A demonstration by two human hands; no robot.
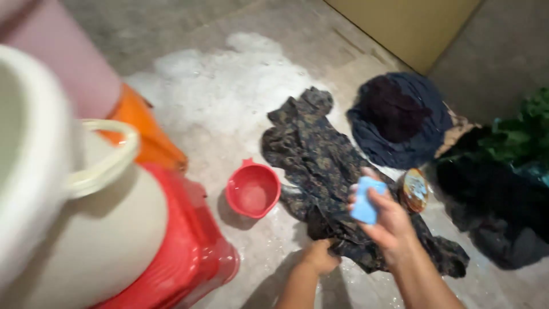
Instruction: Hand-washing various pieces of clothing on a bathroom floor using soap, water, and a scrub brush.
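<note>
A wet dark patterned garment [320, 160] lies spread on the concrete floor. My left hand [320, 256] grips its near edge and presses it down. My right hand [389, 220] hovers just above the cloth and holds a light blue bar of soap [366, 200] between fingers and thumb. A small red plastic scoop [253, 190] with some water in it sits on the floor just left of the garment.
White suds [229, 80] cover the floor beyond. A dark blue cloth heap [400, 117] and a black and green pile [503, 189] lie to the right, with a small round tin [414, 190] between. A white bucket [57, 217], red tub [189, 252] and orange container [146, 134] stand left.
</note>
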